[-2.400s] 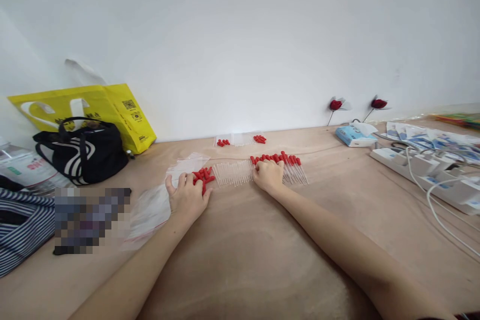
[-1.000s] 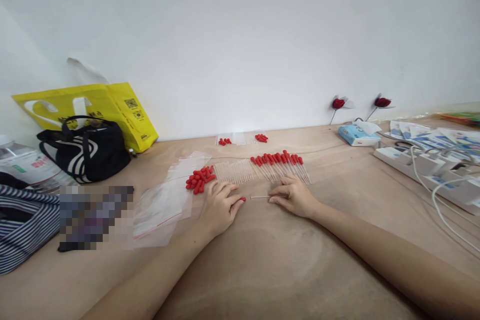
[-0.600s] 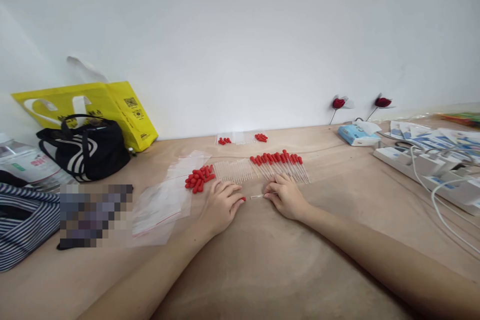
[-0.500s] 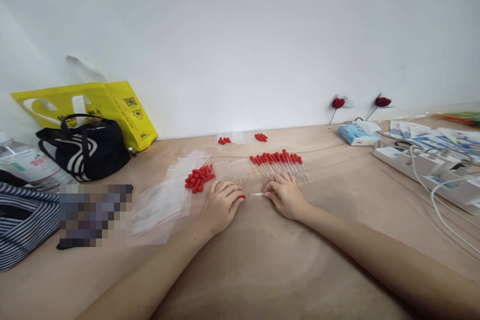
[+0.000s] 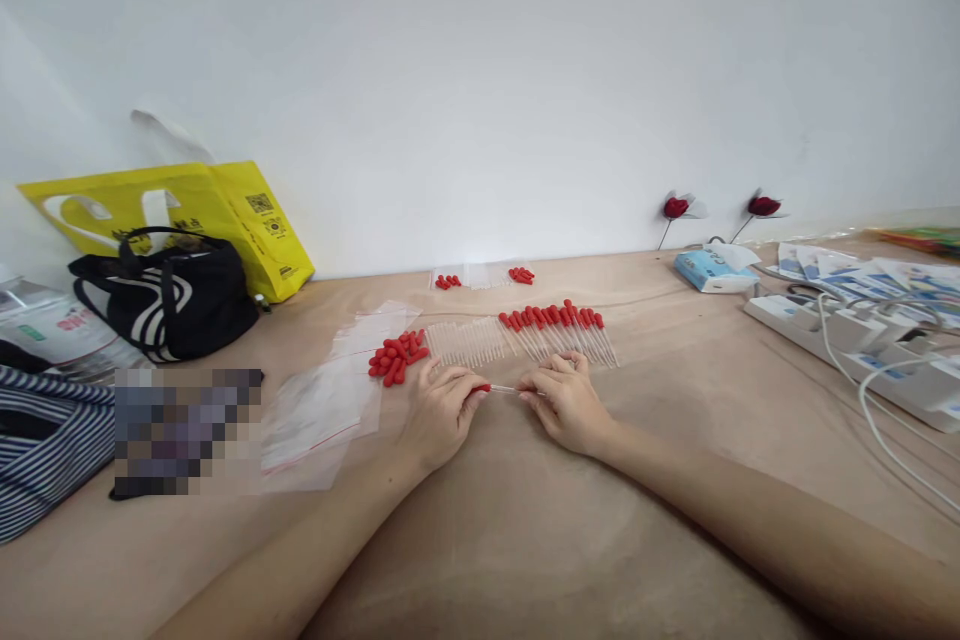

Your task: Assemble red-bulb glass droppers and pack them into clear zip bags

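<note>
Between the fingertips of my left hand (image 5: 444, 412) is a red rubber dropper bulb (image 5: 484, 388), mostly covered by the fingers. My right hand (image 5: 568, 404) pinches a thin clear dropper tube (image 5: 504, 389), whose left end meets the bulb; whether it sits inside cannot be made out. Left of my left hand lies a pile of loose red bulbs (image 5: 391, 360). Beyond the hands a row of bare clear tubes (image 5: 469, 342) lies side by side. To its right is a row of droppers with red bulbs fitted (image 5: 559, 320).
Clear zip bags (image 5: 322, 410) spread out at the left. Small bags with red bulbs (image 5: 480, 275) lie by the wall. A black bag (image 5: 169, 295) and a yellow bag (image 5: 277, 240) stand far left. At the right are a tissue pack (image 5: 714, 270) and a power strip (image 5: 862, 360) with cables.
My right hand has moved left, bringing the tube's end up against the red bulb. The gap between them has closed. My left hand has stayed nearly in place.
</note>
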{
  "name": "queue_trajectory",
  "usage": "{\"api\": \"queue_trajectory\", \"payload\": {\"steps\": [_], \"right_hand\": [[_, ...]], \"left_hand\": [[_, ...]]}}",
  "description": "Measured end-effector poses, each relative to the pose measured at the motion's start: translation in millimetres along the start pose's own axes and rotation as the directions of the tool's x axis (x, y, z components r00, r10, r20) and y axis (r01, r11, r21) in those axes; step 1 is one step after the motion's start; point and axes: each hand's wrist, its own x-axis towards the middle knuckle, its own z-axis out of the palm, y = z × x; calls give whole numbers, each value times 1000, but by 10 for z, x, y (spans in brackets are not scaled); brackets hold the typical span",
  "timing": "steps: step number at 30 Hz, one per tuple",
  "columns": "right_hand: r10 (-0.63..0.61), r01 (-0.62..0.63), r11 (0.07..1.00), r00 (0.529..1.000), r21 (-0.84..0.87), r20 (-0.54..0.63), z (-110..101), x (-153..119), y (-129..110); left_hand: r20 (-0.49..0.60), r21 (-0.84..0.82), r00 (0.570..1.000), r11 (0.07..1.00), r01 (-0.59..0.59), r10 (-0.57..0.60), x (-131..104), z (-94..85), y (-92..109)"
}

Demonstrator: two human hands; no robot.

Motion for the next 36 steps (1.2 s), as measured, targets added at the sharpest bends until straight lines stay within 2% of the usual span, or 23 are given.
{"api": "queue_trajectory", "payload": {"steps": [5, 8, 12, 15, 26, 36], "right_hand": [[-61, 62, 998, 998, 21, -32, -8, -12, -28], [-117, 116, 993, 993, -21, -14, -13, -3, -8], [-200, 204, 968, 979, -143, 41, -19, -2, 29], [-236, 237, 953, 971, -187, 30, -24, -12, 29], [-164, 165, 985, 986, -58, 22, 22, 2, -34], [-89, 91, 995, 995, -37, 54, 72, 2, -101]], "left_hand": [[-30, -82, 1000, 997, 8, -10, -22, 25, -2], [-33, -93, 999, 996, -10, 7, -35, 22, 4], [36, -75, 997, 995, -63, 66, -40, -3, 36], [68, -50, 993, 994, -93, 97, -40, -11, 55], [68, -46, 982, 984, -173, 176, -30, -18, 82], [75, -44, 982, 985, -167, 170, -23, -17, 79]]}}
